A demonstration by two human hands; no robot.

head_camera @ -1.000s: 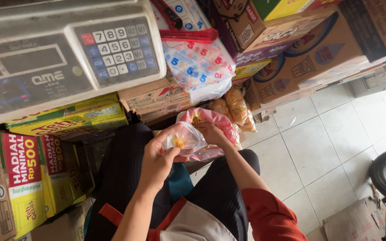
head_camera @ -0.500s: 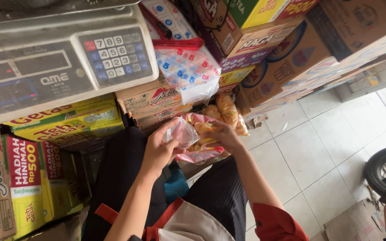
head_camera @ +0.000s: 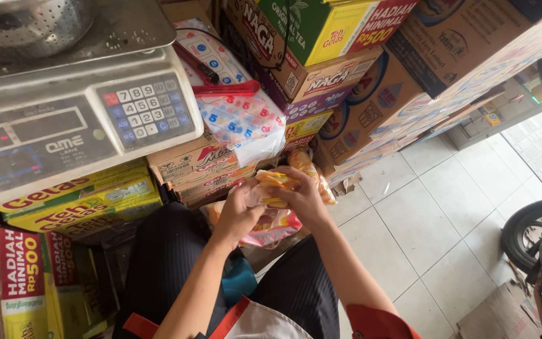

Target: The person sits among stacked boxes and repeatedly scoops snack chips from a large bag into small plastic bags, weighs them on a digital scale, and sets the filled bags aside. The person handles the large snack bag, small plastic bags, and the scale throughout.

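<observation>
My left hand (head_camera: 236, 216) and my right hand (head_camera: 300, 196) meet above my lap, both closed on a small clear plastic bag of yellow-orange snacks (head_camera: 271, 185). Under them a larger pink-and-clear plastic bag (head_camera: 271, 231) lies open over my knees, holding more of the snacks. My legs are in dark striped trousers (head_camera: 164, 263). A digital weighing scale (head_camera: 83, 129) with a keypad sits to the left, a metal colander (head_camera: 26, 22) on its platform.
Cardboard cartons (head_camera: 359, 75) are stacked ahead and to the right, with yellow-green drink cartons (head_camera: 83, 201) under the scale. A pack of clear printed bags (head_camera: 233, 110) leans on the cartons. Pale floor tiles (head_camera: 421, 226) lie to the right; a tyre (head_camera: 531, 232) shows at the far right edge.
Both hands have lifted the small bag up out of the big pink bag and drawn closer together around it. The camera has tilted, so the scale sits lower in view.
</observation>
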